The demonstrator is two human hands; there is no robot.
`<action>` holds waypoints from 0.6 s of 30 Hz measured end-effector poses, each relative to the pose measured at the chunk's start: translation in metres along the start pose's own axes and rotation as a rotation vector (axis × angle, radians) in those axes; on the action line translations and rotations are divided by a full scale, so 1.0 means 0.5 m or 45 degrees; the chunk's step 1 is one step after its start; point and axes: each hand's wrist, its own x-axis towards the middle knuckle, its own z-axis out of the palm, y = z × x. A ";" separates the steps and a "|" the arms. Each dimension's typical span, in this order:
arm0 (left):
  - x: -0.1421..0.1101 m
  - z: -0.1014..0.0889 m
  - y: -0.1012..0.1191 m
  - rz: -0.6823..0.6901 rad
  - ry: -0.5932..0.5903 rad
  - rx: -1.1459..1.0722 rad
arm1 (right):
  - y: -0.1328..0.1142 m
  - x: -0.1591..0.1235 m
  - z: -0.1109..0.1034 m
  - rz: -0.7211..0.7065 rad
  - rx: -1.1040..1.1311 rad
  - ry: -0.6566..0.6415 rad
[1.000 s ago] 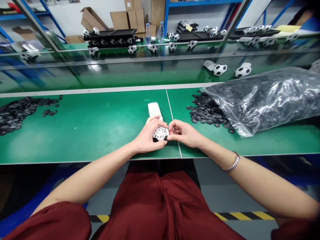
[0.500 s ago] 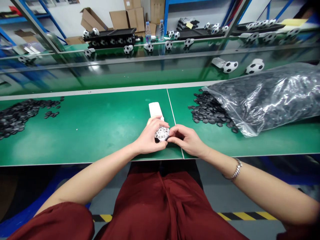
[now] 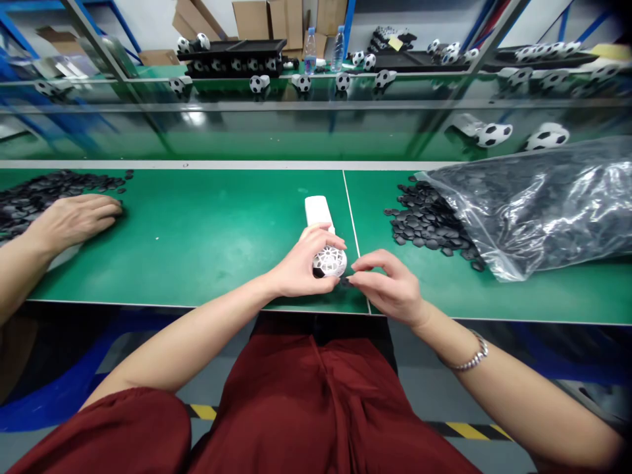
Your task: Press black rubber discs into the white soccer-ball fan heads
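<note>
My left hand (image 3: 309,263) curls round a white soccer-ball-shaped part (image 3: 330,261) with an open lattice face and a black patch at its lower left. A white flat, oblong section (image 3: 318,210) extends from it away from me over the green table. Just right of the ball is my right hand (image 3: 388,283), its thumb and fingers pinched together and apart from the ball. A small black piece (image 3: 344,281) shows at the right thumb's tip, below the ball; its outline is partly hidden.
A clear plastic bag (image 3: 538,204) of black pieces lies at right, with a loose pile (image 3: 427,217) at its mouth. At left, another person's hand (image 3: 79,220) rests by a second black pile (image 3: 59,187). Finished-looking soccer-ball items (image 3: 342,81) line the ledge beyond.
My right hand has drawn back from the ball to the right, with a black piece at its thumb. Another person's hand has come in at left. The camera view has shifted slightly.
</note>
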 end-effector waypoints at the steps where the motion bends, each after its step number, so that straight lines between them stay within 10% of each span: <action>1: 0.000 0.000 0.000 0.005 0.001 0.000 | 0.000 -0.002 -0.001 -0.059 -0.049 0.023; 18: 0.002 -0.013 -0.001 0.035 -0.083 -0.064 | 0.004 -0.005 0.009 0.119 0.253 -0.175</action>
